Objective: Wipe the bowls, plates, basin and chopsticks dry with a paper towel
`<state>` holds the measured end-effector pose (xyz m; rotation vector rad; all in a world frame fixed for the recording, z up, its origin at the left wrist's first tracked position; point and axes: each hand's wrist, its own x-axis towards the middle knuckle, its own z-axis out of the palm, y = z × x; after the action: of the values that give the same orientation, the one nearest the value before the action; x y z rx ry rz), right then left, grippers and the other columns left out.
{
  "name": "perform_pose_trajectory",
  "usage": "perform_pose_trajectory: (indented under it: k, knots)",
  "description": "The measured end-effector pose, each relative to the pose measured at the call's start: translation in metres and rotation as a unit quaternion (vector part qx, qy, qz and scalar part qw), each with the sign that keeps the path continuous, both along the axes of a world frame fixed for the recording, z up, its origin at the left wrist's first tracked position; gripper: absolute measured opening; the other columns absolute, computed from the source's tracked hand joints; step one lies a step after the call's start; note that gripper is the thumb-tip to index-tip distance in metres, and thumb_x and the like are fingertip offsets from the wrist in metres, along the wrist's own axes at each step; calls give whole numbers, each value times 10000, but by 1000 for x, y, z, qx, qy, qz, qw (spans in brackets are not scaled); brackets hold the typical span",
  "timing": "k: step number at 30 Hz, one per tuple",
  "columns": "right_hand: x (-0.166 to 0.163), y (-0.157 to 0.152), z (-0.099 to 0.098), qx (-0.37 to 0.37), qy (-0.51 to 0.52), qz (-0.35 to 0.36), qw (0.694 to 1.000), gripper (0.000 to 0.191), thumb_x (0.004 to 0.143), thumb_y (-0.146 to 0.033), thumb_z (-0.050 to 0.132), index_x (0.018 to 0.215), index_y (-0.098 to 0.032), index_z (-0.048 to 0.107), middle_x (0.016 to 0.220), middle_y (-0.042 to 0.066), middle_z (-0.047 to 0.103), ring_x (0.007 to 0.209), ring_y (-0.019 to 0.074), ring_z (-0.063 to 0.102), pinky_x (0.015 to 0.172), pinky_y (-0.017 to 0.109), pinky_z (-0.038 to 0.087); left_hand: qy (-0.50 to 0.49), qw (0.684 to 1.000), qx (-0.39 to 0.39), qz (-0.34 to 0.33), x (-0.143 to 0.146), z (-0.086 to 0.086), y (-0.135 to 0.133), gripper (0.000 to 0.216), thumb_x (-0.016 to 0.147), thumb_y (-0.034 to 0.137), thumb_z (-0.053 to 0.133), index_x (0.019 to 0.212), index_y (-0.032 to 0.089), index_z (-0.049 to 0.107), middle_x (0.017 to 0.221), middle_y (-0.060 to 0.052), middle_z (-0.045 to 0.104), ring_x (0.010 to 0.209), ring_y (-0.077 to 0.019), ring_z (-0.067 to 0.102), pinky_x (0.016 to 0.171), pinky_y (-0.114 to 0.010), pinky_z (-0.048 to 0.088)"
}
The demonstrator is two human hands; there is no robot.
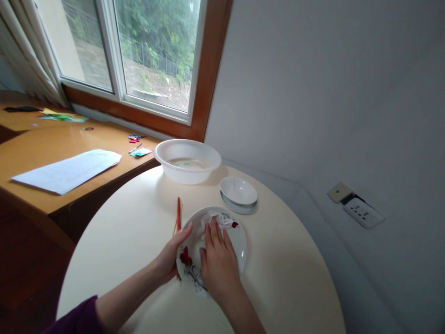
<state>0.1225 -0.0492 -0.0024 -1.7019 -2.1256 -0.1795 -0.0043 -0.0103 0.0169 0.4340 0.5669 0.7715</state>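
Note:
A white plate [241, 241] with red flowers and dark stems is tilted above the round table. My left hand [170, 257] is closed on its left rim, thumb on the inner face and fingers behind. My right hand [219, 262] lies over the plate, its fingers pressing a crumpled white cloth [208, 220] against the inner surface near the top. Part of the cloth is hidden under the fingers. Orange-red chopsticks [178, 211] lie on the table, partly behind the plate and left hand.
On the round white table [114, 241], a white bowl [239, 190] sits on a dish [239, 208] behind the plate. Farther back stands a translucent basin [187, 175] holding some liquid. A wooden desk [100, 134] carries paper [69, 171] and small items. A wall socket [363, 212] is at right.

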Motion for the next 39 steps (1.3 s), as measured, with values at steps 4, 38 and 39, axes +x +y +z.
perform_pose_trajectory:
  k: [4,38,39]
  knots:
    - [2,-6,13,-90,41,131,986,489,795,-110,446,1283,-140,436,1389,99,366,1310,229,264,1066,448,241,23,1000,-11,11,-3,-1,2,392,833,330,487,1102,63,588,920,-136,706,887,-253,651,810,-318,491]
    - [67,15,-2,-85,867,-57,488,242,816,-363,443,968,-232,578,1050,40,648,1014,220,581,819,464,460,43,985,-63,156,-8,7,23,423,789,222,491,1178,59,522,903,-147,694,831,-308,653,808,-485,504]
    - [67,15,-3,-89,860,-41,500,256,826,-380,425,965,-231,579,1066,50,642,1036,226,569,831,483,449,47,984,-60,159,-8,7,23,416,789,213,488,1171,55,526,903,-147,694,828,-305,654,808,-480,506]
